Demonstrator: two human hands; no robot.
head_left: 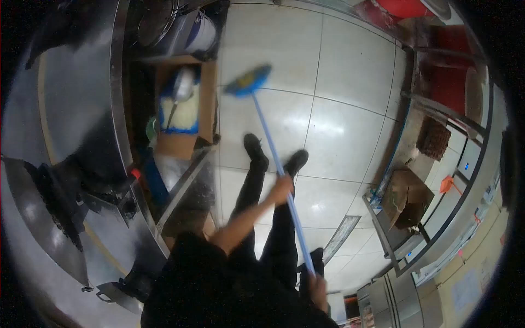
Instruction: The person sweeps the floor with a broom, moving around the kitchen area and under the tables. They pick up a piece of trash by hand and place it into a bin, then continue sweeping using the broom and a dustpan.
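Observation:
A broom with a light blue stick [267, 131] slants across the middle of the view. Its blue head [249, 82], with some yellow in it, rests against the pale tiled floor ahead of my feet and is blurred. My left hand [281, 189] is wrapped round the stick about halfway along, in front of my legs. Lower down, near the stick's top end, my right hand [317, 290] grips it close to my right side; it is partly blurred. Both black shoes [253, 148] stand on the floor between the hands and the broom head.
On the left, under a steel counter [82, 109], an open cardboard box [205, 104] holds a metal scoop [184, 85] in pale contents. A white bucket [201, 33] stands beyond. Along the right runs a metal rack [394, 262] with a brown carton [407, 199] and red containers [445, 82].

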